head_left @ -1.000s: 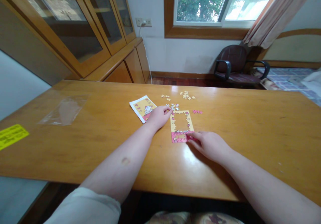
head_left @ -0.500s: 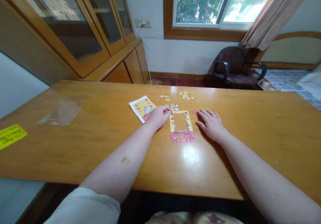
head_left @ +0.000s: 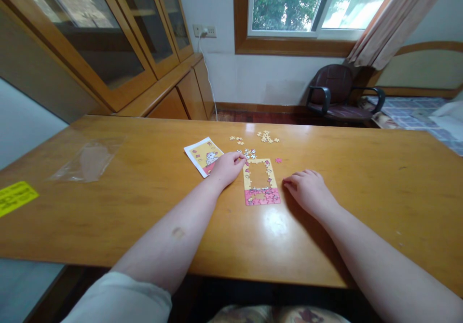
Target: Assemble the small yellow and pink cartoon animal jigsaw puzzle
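Note:
A partly joined jigsaw puzzle [head_left: 273, 178] lies upright before me, yellow above and pink below, with a large gap in its middle and a small one in the pink part. My left hand [head_left: 228, 167] rests at its top left corner, fingers closed, and what they hold, if anything, is hidden. To the right of the puzzle is my right hand [head_left: 307, 188], thumb and fingers drawn together; I cannot make out what is between them. One loose pink puzzle piece [head_left: 278, 160] lies beyond it. Several white patterned pieces [head_left: 249, 153] sit just above the puzzle.
Under my left hand's edge is a picture card [head_left: 202, 154] of a white cartoon figure. Yellow pieces [head_left: 267, 138] lie farther back, with a smaller group [head_left: 237, 140] left of them. A clear plastic bag [head_left: 92, 161] and a yellow label [head_left: 17, 197] are on the table's left [head_left: 144, 144].
My right hand has drawn back toward me from the pink piece, and its spread fingers have closed together. The pink piece now lies uncovered. My left hand stays nearly still.

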{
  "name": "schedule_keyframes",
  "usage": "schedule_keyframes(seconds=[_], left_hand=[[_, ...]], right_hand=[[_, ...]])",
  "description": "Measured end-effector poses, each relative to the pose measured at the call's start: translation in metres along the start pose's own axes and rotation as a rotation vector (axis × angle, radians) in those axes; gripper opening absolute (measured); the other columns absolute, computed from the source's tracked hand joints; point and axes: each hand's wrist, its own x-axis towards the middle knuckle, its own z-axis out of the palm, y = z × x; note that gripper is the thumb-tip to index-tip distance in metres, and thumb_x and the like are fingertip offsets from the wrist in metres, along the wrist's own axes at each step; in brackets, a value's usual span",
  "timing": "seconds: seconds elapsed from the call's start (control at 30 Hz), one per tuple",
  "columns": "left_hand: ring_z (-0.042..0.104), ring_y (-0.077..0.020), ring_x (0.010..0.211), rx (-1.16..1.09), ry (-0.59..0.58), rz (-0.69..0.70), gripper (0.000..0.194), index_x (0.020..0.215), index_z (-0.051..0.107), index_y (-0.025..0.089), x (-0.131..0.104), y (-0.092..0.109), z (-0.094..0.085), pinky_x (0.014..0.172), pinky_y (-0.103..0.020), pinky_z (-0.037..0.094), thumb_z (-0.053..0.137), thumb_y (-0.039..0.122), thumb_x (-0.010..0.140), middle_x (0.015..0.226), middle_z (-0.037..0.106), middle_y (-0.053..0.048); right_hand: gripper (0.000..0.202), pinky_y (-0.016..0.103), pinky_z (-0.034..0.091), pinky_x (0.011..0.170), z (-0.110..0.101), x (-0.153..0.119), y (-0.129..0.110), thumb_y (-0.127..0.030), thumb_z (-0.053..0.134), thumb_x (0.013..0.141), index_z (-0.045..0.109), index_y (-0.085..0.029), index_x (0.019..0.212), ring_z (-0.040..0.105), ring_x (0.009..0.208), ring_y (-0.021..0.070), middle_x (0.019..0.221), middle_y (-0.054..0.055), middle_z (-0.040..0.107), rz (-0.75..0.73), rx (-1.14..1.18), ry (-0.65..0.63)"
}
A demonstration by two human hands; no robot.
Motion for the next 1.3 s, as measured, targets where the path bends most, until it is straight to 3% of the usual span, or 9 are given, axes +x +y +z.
schedule_keyframes(seconds=[0.17,0.63,0.8,0.93,1.1,1.3], left_hand=[[0.056,-0.0176,0.068,0.001,-0.003,0.009,0.025,0.086,0.070,0.020,0.001,-0.001,0.001,0.065,-0.028,0.039,0.050,0.033,0.082,0.068,0.063,-0.002],[0.056,-0.0172,0.068,0.018,-0.001,0.005,0.024,0.085,0.070,0.020,0.001,-0.004,0.003,0.063,-0.028,0.039,0.050,0.033,0.082,0.068,0.063,-0.001],[0.057,-0.0177,0.069,0.027,-0.006,-0.007,0.025,0.086,0.071,0.020,0.002,-0.003,0.002,0.064,-0.028,0.040,0.050,0.033,0.082,0.069,0.064,-0.002],[0.057,-0.0181,0.070,0.035,-0.003,-0.014,0.026,0.086,0.071,0.020,0.001,-0.002,0.002,0.065,-0.028,0.040,0.050,0.034,0.082,0.071,0.065,-0.002],[0.057,-0.0178,0.069,0.016,-0.003,-0.006,0.025,0.086,0.070,0.020,0.002,-0.004,0.003,0.064,-0.028,0.040,0.050,0.034,0.082,0.072,0.066,-0.002],[0.057,-0.0177,0.068,0.015,-0.006,-0.002,0.023,0.084,0.070,0.020,0.003,-0.006,0.006,0.063,-0.027,0.039,0.051,0.033,0.081,0.066,0.064,-0.001]], right_hand=[[0.027,0.033,0.038,0.077,-0.003,0.000,-0.001,-0.039,0.052,0.089,0.074,-0.025,0.094,0.061,0.088,0.0216,0.095,0.005,0.071,0.059,0.021,-0.037],[0.023,0.030,0.040,0.070,0.001,-0.001,-0.008,-0.018,0.046,0.085,0.069,-0.017,0.089,0.064,0.080,0.0208,0.089,0.009,0.070,0.082,0.032,-0.116],[0.013,0.029,0.037,0.062,-0.001,-0.002,-0.010,-0.017,0.049,0.081,0.062,-0.018,0.081,0.060,0.072,0.0194,0.079,0.007,0.067,0.107,0.069,-0.069],[0.009,0.027,0.040,0.062,0.000,-0.005,-0.011,-0.015,0.053,0.079,0.060,-0.020,0.077,0.059,0.071,0.0169,0.076,0.004,0.067,0.100,0.281,0.002],[0.003,0.026,0.048,0.069,0.005,-0.011,-0.026,-0.022,0.062,0.082,0.065,-0.022,0.080,0.063,0.075,0.0149,0.082,0.002,0.070,-0.121,0.656,-0.008],[0.003,0.027,0.050,0.073,0.020,-0.010,-0.045,-0.022,0.065,0.082,0.068,-0.023,0.082,0.065,0.077,0.0141,0.084,0.001,0.072,-0.286,0.746,-0.007]])
